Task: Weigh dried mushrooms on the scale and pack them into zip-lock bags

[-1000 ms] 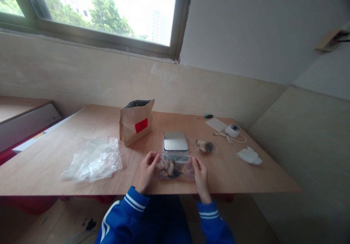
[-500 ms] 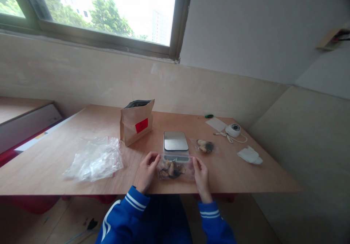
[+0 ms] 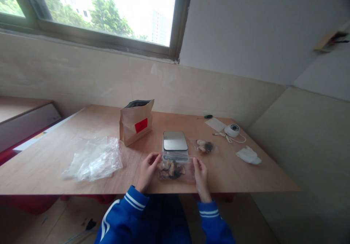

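A clear zip bag (image 3: 172, 169) with brown, dried-looking pieces inside is stretched between my two hands near the table's front edge. My left hand (image 3: 149, 169) pinches its upper left corner, and my right hand (image 3: 201, 171) pinches the upper right corner. Just behind the bag is a scale with a silver plate (image 3: 175, 141); the bag's top edge overlaps the scale's front panel. To the right of the scale lies another clear bag (image 3: 204, 146) with pale and dark pieces. A brown paper bag (image 3: 136, 124) with a red label stands open at the back left.
A pile of clear plastic bags (image 3: 95, 159) covers part of the table (image 3: 54, 171) at left. On the right are a white camera (image 3: 232, 130) with its cable, a white sheet (image 3: 216, 124), a green-handled screwdriver (image 3: 208, 117) and a crumpled white tissue (image 3: 248, 155).
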